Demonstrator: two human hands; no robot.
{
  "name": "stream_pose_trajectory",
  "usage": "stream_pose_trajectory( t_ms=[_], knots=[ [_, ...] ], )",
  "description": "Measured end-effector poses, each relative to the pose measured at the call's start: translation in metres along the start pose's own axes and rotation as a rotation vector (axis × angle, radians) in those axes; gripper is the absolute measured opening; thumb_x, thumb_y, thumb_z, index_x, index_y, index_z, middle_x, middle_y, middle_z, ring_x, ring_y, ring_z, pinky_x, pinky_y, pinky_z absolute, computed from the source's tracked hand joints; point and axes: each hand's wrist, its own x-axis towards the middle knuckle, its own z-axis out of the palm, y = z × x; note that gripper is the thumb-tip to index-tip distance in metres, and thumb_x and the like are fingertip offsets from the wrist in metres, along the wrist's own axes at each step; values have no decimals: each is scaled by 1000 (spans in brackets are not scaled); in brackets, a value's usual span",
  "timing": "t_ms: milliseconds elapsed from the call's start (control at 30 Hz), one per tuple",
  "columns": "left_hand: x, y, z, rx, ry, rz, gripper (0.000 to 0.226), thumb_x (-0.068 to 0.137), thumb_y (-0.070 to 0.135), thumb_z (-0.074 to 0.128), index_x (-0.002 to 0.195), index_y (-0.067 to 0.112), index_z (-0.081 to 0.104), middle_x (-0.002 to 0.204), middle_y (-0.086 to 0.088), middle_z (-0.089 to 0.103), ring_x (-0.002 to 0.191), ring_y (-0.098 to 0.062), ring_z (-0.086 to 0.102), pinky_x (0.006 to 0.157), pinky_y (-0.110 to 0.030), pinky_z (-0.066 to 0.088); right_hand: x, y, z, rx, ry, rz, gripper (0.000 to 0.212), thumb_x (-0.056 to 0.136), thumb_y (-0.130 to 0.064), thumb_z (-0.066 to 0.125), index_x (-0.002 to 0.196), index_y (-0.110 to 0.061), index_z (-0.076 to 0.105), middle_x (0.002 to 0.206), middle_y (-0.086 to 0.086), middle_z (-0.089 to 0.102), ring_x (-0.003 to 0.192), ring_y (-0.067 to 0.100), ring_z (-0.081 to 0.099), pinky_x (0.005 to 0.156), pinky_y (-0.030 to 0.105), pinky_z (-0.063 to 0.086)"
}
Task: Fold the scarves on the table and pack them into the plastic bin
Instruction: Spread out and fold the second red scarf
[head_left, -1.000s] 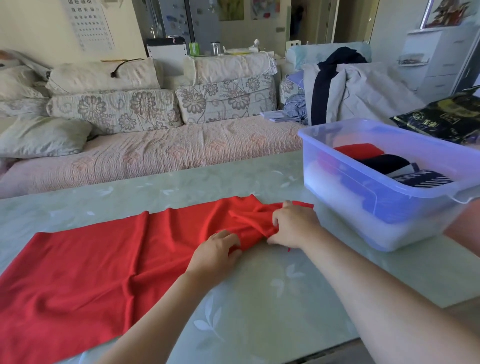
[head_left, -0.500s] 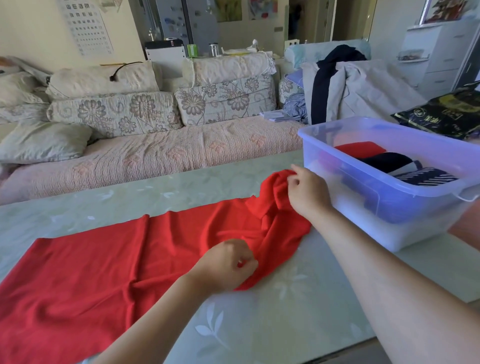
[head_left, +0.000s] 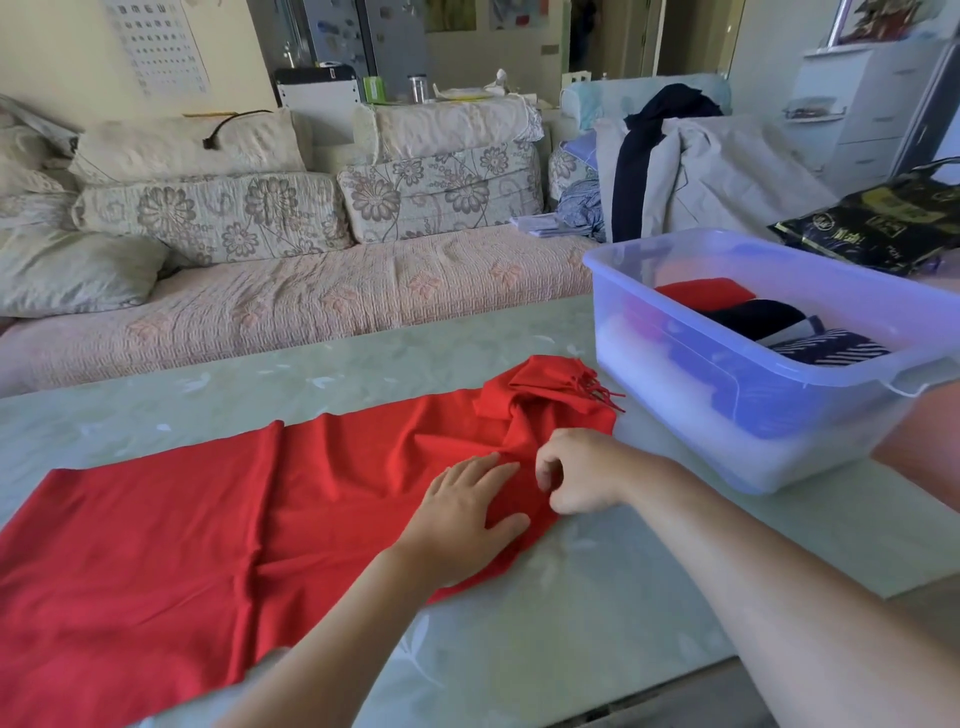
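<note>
Across the left of the worktop (head_left: 571, 623) the red scarf (head_left: 182, 530) lies spread out, with a few soft ridges running through it. It looks light and limp to me, a thin cloth that will likely slide on the glossy top and sag from any single point. I judge it best taken by its corners or along an edge with both hands, then smoothed. Towards the middle, my left hand (head_left: 462, 514) lies flat on the cloth, fingers straight and a little apart, pressing it down. Just beside it, my right hand (head_left: 587, 478) is curled, fingertips and thumb pinching the cloth at its near edge. Beyond, the scarf's right end is bunched, its fringe (head_left: 597, 392) loose, just beside the plastic bin (head_left: 779, 415); whether they touch I cannot tell. Folded scarves (head_left: 753, 317) already lie inside the bin.
</note>
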Motion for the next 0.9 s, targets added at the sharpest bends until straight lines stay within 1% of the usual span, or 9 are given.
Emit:
stream_pose_trajectory(
  t_ms=[100,267,433,500,567,633,767,833,900],
  knots=[
    [-22,-11,-1,15,204,39,50,84,57,43,127,33,51,132,13,48,125,-15,44,104,-36,37,-8,6,10,-7,2,-53,24,65,-26,75,86,-33,68,105,-10,45,98,10,52,86,28,49],
    [-50,-19,-3,120,392,6,20,81,40,51,97,29,54,104,10,49,95,-18,49,83,-36,45,-11,3,12,-104,71,-117,8,78,-15,74,72,-21,73,86,-8,59,83,16,62,82,37,52],
    [-67,-21,-2,144,206,-3,42,83,52,39,117,39,61,127,10,51,120,-18,48,101,-37,39,-17,-16,-10,-402,-74,55,14,80,-4,60,84,-12,71,78,5,60,79,29,66,68,33,52],
    [-70,-20,-3,83,54,-51,59,83,63,32,136,44,49,148,9,39,139,-17,32,115,-37,25,-25,-24,-21,-497,-196,144,15,80,-4,64,89,-13,71,81,7,60,76,25,61,65,29,51],
    [-71,-19,-6,35,-60,-42,59,89,61,42,146,45,36,158,10,25,147,-15,17,121,-35,12,-30,-29,-24,-535,-298,182,19,78,-12,70,96,-10,75,88,9,68,77,23,62,74,33,56],
    [-72,-16,-11,-18,-68,-20,60,92,57,47,148,45,31,160,12,22,149,-12,15,122,-34,7,-30,-39,-19,-544,-241,175,28,78,-22,65,102,-9,73,103,11,72,86,27,65,74,32,54],
    [-77,-22,-12,148,-72,-190,71,88,70,26,152,47,10,164,10,1,151,-16,-6,121,-50,-6,-18,-65,-4,-392,99,-17,31,83,-28,53,110,-23,68,122,6,63,114,29,60,89,36,49],
    [-79,-26,-11,177,-202,-222,70,92,69,32,152,49,3,164,7,-9,150,-19,-14,119,-52,-9,-7,-72,9,-255,121,-115,32,89,-25,52,120,-27,60,131,2,53,124,25,51,99,38,45],
    [-76,-29,-17,157,-220,-183,69,91,71,34,152,50,9,164,7,-3,151,-18,-8,120,-50,-7,8,-73,22,-160,79,-133,42,94,-23,50,136,-24,49,142,2,43,133,23,43,107,40,40]
  ],
)
